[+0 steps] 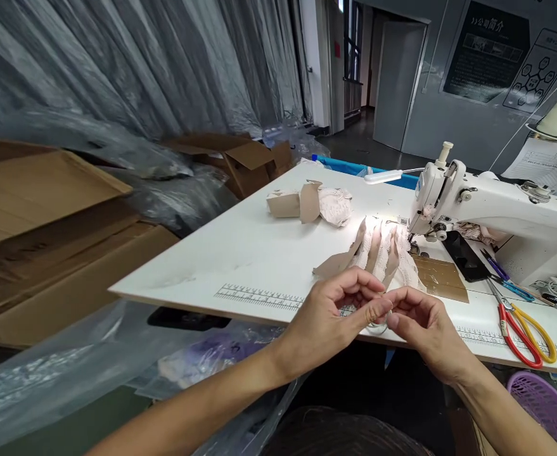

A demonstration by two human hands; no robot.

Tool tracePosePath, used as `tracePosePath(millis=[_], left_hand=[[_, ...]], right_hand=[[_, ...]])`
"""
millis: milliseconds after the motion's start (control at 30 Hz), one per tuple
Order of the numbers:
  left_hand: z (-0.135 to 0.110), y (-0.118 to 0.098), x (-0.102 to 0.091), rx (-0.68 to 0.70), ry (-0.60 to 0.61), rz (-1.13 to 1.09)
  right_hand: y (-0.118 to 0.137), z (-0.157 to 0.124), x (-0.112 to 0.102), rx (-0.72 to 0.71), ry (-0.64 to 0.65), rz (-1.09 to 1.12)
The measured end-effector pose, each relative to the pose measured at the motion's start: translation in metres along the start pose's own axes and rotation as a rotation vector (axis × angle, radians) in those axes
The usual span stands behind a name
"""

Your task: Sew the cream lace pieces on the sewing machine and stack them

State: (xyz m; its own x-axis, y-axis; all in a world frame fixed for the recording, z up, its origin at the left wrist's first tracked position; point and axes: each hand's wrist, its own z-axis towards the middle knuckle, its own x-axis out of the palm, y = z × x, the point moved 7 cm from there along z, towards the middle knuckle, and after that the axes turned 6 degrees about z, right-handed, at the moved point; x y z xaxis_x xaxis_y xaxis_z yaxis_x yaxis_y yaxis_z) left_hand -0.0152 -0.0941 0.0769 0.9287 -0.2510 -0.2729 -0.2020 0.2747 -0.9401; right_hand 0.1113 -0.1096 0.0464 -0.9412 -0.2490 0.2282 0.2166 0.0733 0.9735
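Over the table's front edge, my left hand (339,316) and my right hand (418,323) meet with thumbs and fingertips pinched together. Between them is a thin pale cord (377,328), its loop hanging just below the fingertips; most of it is hidden by the fingers. Just beyond my hands lies pale pink lace fabric (383,244) with beige strips folded among it, reaching to the needle area of the white sewing machine (492,209). A rolled lace bundle (335,206) wrapped in a beige band rests farther back on the table.
The white table (240,253) has a printed ruler along its front edge. Right of my hands are red-and-yellow-handled scissors (520,332), a black phone (466,256) and a brown card (440,278). Cardboard boxes (45,202) stand left; a purple basket (542,399) sits below right.
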Motion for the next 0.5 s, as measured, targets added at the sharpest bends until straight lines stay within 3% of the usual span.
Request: tracePosePath(millis=[267,500], left_hand=[[-0.001,0.014,0.000,-0.066,0.034,-0.170],[-0.001,0.018,0.003,-0.078,0.107,-0.215]], right_hand=[[0.003,0.000,-0.020,-0.096,-0.127,-0.041],[0.009,-0.006,-0.029,-0.091,-0.143,-0.013]])
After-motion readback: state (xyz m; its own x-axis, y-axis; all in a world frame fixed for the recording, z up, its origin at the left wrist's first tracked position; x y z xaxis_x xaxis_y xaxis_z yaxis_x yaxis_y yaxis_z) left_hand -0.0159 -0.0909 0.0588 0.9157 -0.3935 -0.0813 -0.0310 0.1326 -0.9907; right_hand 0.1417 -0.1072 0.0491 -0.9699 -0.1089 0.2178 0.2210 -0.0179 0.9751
